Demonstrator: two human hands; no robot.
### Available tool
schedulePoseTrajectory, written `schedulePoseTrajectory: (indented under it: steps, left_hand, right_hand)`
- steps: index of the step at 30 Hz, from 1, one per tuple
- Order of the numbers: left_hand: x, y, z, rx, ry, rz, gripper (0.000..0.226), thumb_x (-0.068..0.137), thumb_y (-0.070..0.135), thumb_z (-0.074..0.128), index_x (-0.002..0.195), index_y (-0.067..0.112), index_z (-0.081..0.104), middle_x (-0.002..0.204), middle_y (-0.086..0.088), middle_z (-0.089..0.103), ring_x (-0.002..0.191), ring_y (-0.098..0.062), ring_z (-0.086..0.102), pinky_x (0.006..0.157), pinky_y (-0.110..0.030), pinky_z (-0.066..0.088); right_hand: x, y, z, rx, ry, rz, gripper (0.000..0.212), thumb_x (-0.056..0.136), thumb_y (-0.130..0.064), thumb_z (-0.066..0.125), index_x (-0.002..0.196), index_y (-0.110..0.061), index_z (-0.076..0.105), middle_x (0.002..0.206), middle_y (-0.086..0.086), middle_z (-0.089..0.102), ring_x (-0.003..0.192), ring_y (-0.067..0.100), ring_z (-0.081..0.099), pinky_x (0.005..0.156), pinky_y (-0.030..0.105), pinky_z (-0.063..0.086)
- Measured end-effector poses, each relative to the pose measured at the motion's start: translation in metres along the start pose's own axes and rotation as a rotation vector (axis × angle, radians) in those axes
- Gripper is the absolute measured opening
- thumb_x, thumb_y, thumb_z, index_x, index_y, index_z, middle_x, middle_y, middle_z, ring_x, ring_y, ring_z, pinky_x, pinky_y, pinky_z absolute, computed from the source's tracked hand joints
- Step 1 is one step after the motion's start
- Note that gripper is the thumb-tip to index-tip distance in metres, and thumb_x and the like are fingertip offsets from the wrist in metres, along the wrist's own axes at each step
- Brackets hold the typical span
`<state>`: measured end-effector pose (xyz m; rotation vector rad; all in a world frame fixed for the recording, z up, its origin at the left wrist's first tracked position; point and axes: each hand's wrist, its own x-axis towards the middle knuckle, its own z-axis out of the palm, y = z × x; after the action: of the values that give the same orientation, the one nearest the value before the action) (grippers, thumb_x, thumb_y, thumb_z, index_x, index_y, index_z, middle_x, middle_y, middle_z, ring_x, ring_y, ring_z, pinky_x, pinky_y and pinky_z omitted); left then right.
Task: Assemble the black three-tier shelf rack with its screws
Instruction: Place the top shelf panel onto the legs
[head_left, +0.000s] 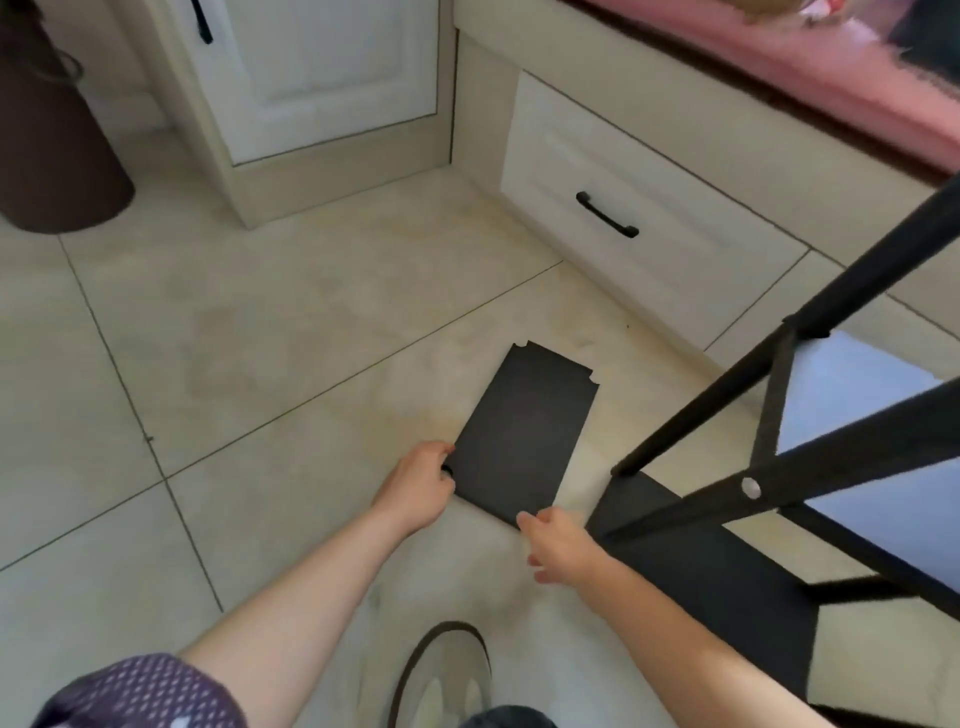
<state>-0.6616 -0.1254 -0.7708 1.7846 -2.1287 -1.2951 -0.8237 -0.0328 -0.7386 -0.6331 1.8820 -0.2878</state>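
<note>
A flat black shelf board (524, 431) with notched corners lies on the tiled floor. My left hand (421, 486) grips its near left corner, fingers curled round the edge. My right hand (558, 543) touches the near right corner with its fingertips; whether it grips the board is unclear. To the right stands the partly built black rack frame (810, 457), with slanted tubes, a crossbar held by a silver screw (750, 488), and a black shelf (691, 561) low down at floor level.
White cabinet doors (332, 78) and a drawer with a black handle (607, 214) stand behind the board. A brown bin (47, 145) sits at the far left. A pink cushion (831, 78) tops the bench. My shoe (447, 675) is at the bottom.
</note>
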Motion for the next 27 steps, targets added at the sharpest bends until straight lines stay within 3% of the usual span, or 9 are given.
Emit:
schedulePoseTrajectory:
  steps: [3, 5, 7, 11, 13, 15, 18, 22, 27]
  left_hand:
    - [0.012, -0.001, 0.013, -0.040, -0.011, -0.045, 0.051, 0.093, 0.004, 0.051, 0.144, 0.007, 0.050, 0.146, -0.013, 0.053, 0.134, -0.032, 0.050, 0.108, -0.033, 0.039]
    - [0.018, 0.000, 0.020, -0.042, -0.043, -0.053, 0.052, 0.091, 0.004, 0.051, 0.143, 0.006, 0.049, 0.143, -0.014, 0.054, 0.131, -0.035, 0.051, 0.108, -0.039, 0.041]
    - [0.023, 0.001, 0.025, -0.061, -0.066, -0.058, 0.055, 0.091, 0.005, 0.054, 0.145, 0.006, 0.045, 0.144, -0.014, 0.053, 0.132, -0.037, 0.050, 0.108, -0.042, 0.041]
    - [0.028, 0.005, 0.027, -0.194, -0.064, -0.130, 0.060, 0.093, 0.007, 0.058, 0.151, 0.010, 0.040, 0.148, -0.010, 0.053, 0.134, -0.030, 0.050, 0.106, -0.028, 0.040]
    - [0.027, 0.006, 0.024, -0.296, -0.050, -0.176, 0.062, 0.094, 0.008, 0.059, 0.152, 0.009, 0.038, 0.146, -0.008, 0.053, 0.128, -0.024, 0.053, 0.093, -0.019, 0.038]
    - [0.025, 0.005, 0.021, -0.378, -0.023, -0.204, 0.058, 0.093, 0.006, 0.061, 0.148, 0.007, 0.043, 0.142, -0.008, 0.056, 0.115, -0.019, 0.056, 0.084, -0.016, 0.039]
    - [0.022, 0.001, 0.018, -0.495, 0.044, -0.254, 0.051, 0.091, 0.004, 0.062, 0.141, 0.005, 0.050, 0.135, -0.011, 0.059, 0.114, -0.024, 0.061, 0.090, -0.028, 0.046]
    - [0.016, -0.006, 0.010, -0.655, 0.147, -0.349, 0.038, 0.093, 0.007, 0.063, 0.129, 0.011, 0.054, 0.110, -0.007, 0.063, 0.087, -0.021, 0.065, 0.088, -0.036, 0.055]
    - [0.000, -0.010, -0.013, -0.883, 0.123, -0.378, 0.042, 0.092, -0.001, 0.068, 0.130, 0.005, 0.053, 0.108, -0.012, 0.066, 0.090, -0.027, 0.068, 0.074, -0.033, 0.057]
  right_hand:
    - [0.026, 0.004, 0.006, 0.141, 0.030, 0.118, 0.041, 0.103, -0.026, 0.047, 0.136, -0.002, 0.042, 0.119, 0.017, 0.056, 0.112, 0.034, 0.061, 0.087, 0.042, 0.057]
    - [0.039, 0.006, 0.010, 0.231, 0.032, 0.201, 0.040, 0.102, -0.025, 0.049, 0.136, -0.005, 0.042, 0.107, 0.011, 0.055, 0.101, 0.029, 0.062, 0.075, 0.037, 0.058]
    - [0.047, 0.008, 0.011, 0.276, 0.037, 0.238, 0.044, 0.102, -0.027, 0.050, 0.140, -0.007, 0.040, 0.116, 0.010, 0.053, 0.098, 0.026, 0.061, 0.061, 0.031, 0.055]
    - [0.053, 0.012, 0.012, 0.402, 0.051, 0.253, 0.046, 0.100, -0.026, 0.056, 0.140, -0.008, 0.042, 0.115, 0.008, 0.051, 0.100, 0.027, 0.061, 0.066, 0.034, 0.055]
    - [0.052, 0.013, 0.012, 0.472, 0.047, 0.251, 0.045, 0.099, -0.023, 0.059, 0.139, -0.008, 0.045, 0.110, 0.008, 0.052, 0.098, 0.028, 0.061, 0.061, 0.032, 0.053]
    - [0.052, 0.015, 0.013, 0.552, 0.053, 0.243, 0.036, 0.097, -0.018, 0.061, 0.129, -0.004, 0.052, 0.095, 0.008, 0.052, 0.083, 0.026, 0.061, 0.057, 0.031, 0.051]
    - [0.052, 0.018, 0.014, 0.733, 0.092, 0.230, 0.017, 0.097, -0.011, 0.060, 0.109, -0.001, 0.055, 0.074, 0.008, 0.047, 0.052, 0.018, 0.048, 0.060, 0.034, 0.050]
    - [0.041, 0.017, 0.009, 0.910, 0.095, 0.208, 0.009, 0.098, -0.011, 0.060, 0.104, -0.004, 0.057, 0.099, 0.015, 0.064, 0.087, 0.030, 0.065, 0.079, 0.046, 0.054]
    - [0.012, 0.000, -0.002, 1.065, 0.009, 0.182, 0.009, 0.096, -0.005, 0.061, 0.101, 0.001, 0.056, 0.102, 0.021, 0.069, 0.086, 0.036, 0.069, 0.064, 0.043, 0.056]
